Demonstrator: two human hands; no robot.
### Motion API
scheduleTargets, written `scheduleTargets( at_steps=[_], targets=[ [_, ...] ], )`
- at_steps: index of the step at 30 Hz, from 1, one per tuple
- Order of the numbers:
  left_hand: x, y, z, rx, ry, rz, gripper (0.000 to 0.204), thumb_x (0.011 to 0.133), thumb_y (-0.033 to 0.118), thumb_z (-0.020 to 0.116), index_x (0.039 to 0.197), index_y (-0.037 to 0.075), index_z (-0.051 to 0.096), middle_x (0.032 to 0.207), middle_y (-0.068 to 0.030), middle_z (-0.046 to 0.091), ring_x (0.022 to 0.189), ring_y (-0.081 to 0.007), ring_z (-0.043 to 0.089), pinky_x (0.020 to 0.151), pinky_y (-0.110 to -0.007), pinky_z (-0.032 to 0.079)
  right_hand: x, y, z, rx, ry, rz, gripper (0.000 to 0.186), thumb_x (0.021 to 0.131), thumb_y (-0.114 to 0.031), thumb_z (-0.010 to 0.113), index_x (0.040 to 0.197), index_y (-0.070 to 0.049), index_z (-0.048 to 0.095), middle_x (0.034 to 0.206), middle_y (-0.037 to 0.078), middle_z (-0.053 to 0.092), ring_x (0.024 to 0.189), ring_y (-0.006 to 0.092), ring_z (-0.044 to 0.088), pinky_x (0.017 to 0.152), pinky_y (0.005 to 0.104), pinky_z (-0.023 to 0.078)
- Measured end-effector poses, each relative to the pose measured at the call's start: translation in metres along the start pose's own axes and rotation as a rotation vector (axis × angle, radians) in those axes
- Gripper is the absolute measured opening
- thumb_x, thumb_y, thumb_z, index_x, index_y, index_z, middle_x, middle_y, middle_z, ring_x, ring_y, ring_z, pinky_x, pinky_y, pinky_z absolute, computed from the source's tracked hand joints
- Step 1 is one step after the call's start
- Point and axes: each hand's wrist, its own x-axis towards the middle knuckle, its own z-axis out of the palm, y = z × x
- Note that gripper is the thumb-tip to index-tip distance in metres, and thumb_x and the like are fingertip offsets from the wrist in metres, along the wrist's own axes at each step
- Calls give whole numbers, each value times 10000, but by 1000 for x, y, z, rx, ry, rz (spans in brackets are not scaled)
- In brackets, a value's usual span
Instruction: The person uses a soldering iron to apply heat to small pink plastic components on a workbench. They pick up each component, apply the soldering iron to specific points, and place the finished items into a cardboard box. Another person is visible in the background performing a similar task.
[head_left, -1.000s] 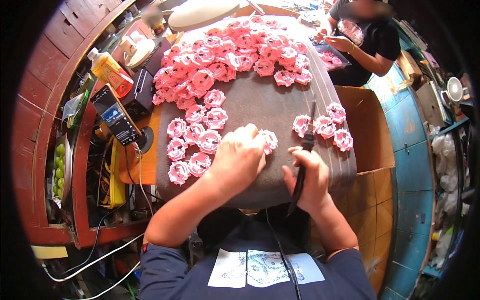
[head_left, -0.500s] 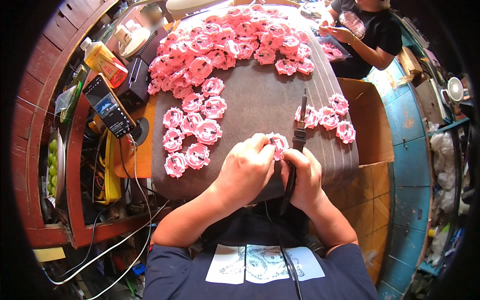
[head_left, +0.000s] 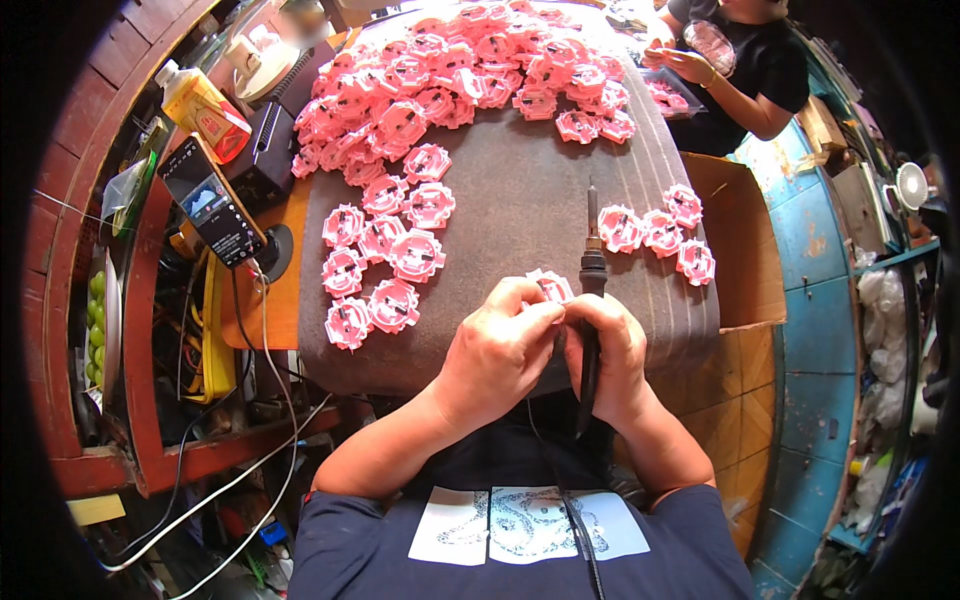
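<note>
Pink piece (head_left: 550, 286) pinched in my left hand (head_left: 500, 345), over the dark mat (head_left: 500, 200); my right hand (head_left: 612, 350), close alongside, grips the black soldering iron (head_left: 593, 268), tip pointing away!

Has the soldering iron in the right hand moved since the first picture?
Yes, leftward: judged against the four pink pieces at right, the soldering iron overlapped their leftmost one; now it stands left of it.
</note>
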Motion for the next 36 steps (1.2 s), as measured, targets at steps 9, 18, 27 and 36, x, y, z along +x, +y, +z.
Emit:
scheduleTargets(
  at_steps=[9,18,27,36],
  targets=[
    [2,-4,5,-40,36,-56,169,898,-22,740,1065,7,736,1030,-164,685,940,-338,709,827,-396,582,-4,-2,2,-30,71,-11,538,803,106,719,1303,-32,572,995,160,681,751,298,648,681,402,546],
    [5,-3,4,-9,61,-66,119,901,10,764,1019,10,754,1024,-145,688,830,-272,716,697,-349,581,-7,-6,3,-213,38,-220,495,800,-15,766,1266,-42,601,1093,206,722,871,383,726,756,471,587],
    [0,-4,7,-22,136,-96,178,879,-21,775,1045,40,791,1036,-110,686,712,-150,687,618,-285,555,-8,0,7,-158,38,-161,491,796,52,741,1258,-22,593,1026,194,705,782,371,685,712,449,553],
    [3,-1,10,3,139,-99,144,862,12,773,1003,31,751,1016,-152,686,863,-331,717,740,-411,597,-9,-2,-3,-105,88,-165,379,889,-10,763,1240,-8,619,1023,192,711,771,365,684,679,449,557]
  ],
)
